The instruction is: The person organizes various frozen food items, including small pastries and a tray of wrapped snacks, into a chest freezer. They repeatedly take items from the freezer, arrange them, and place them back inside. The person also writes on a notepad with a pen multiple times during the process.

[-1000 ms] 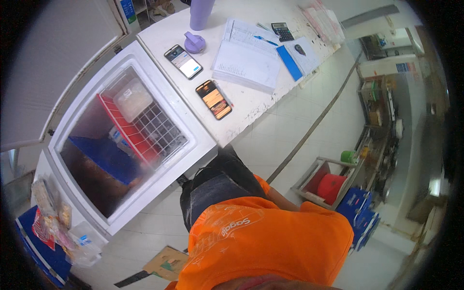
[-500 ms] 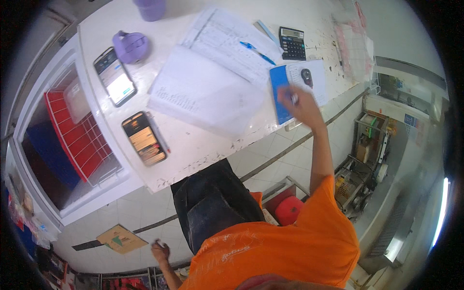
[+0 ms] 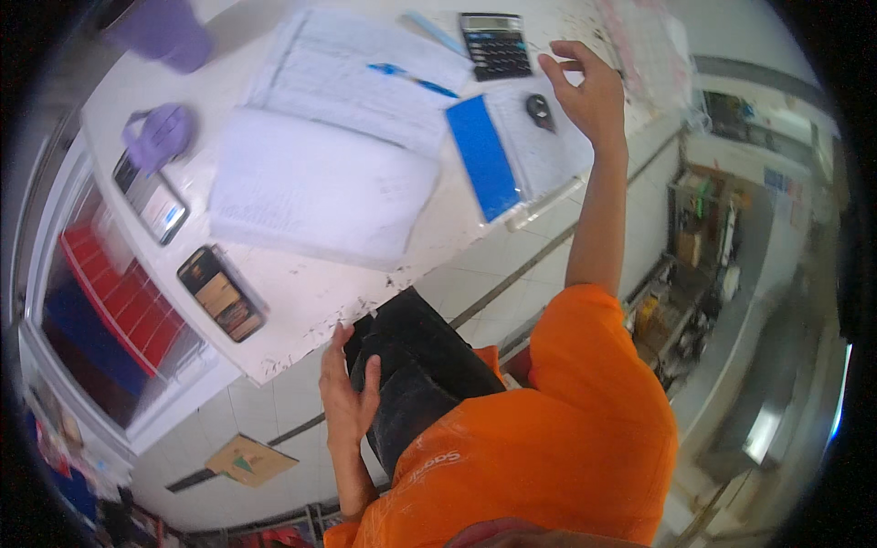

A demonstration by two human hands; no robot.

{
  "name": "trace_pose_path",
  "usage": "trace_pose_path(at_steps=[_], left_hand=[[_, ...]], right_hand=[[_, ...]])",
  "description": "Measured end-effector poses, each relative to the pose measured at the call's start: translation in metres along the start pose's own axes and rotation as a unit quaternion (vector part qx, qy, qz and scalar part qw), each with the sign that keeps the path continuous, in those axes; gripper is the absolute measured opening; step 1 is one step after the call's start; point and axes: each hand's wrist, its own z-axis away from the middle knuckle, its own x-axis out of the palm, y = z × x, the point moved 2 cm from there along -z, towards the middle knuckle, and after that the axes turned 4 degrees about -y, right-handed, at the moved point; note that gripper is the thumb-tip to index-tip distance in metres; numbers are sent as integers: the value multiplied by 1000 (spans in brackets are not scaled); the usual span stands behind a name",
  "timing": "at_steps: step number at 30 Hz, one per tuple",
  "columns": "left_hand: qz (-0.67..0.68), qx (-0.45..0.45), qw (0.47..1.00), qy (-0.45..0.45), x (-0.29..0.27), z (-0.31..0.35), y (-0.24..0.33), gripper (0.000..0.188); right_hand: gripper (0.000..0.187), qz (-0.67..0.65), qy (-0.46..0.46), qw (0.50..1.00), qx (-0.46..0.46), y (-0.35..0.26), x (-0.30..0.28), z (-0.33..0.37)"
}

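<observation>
My right hand (image 3: 592,96) hovers over the right side of the white table, between the calculator (image 3: 495,46) and the table's right edge. Its fingers are bent, with a gap to the thumb, and nothing shows in them. Just below and left of it, a small dark oval object (image 3: 539,111) lies on a notepad with a blue strip (image 3: 482,157). My left hand (image 3: 349,395) is open by the table's front edge, fingers apart, holding nothing. An open ledger book (image 3: 320,183) lies mid-table with a blue pen (image 3: 411,79) across its far page.
Two phones, one black-framed (image 3: 221,292) and one with a bright screen (image 3: 151,201), lie at the left beside a purple lid (image 3: 163,137). A purple tumbler (image 3: 164,36) stands behind. An open chest freezer (image 3: 119,301) adjoins the left edge. Cardboard (image 3: 251,459) lies on the floor.
My right hand has moved off the blue strip, away from me toward the calculator. My left hand has come up from low at my side to the table's front edge. The whole view has shifted.
</observation>
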Motion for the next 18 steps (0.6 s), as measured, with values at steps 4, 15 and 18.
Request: trace_pose_path(at_steps=[4,15,18], left_hand=[[-70,52,996,17,-2,-44,15,56],[-334,206,906,159,-2,-142,-34,67],[-356,219,896,154,-10,-138,-49,66]], right_hand=[[31,88,44,994,55,111,-33,47],[28,86,-64,992,61,160,16,125],[26,10,-47,999,21,123,42,146]])
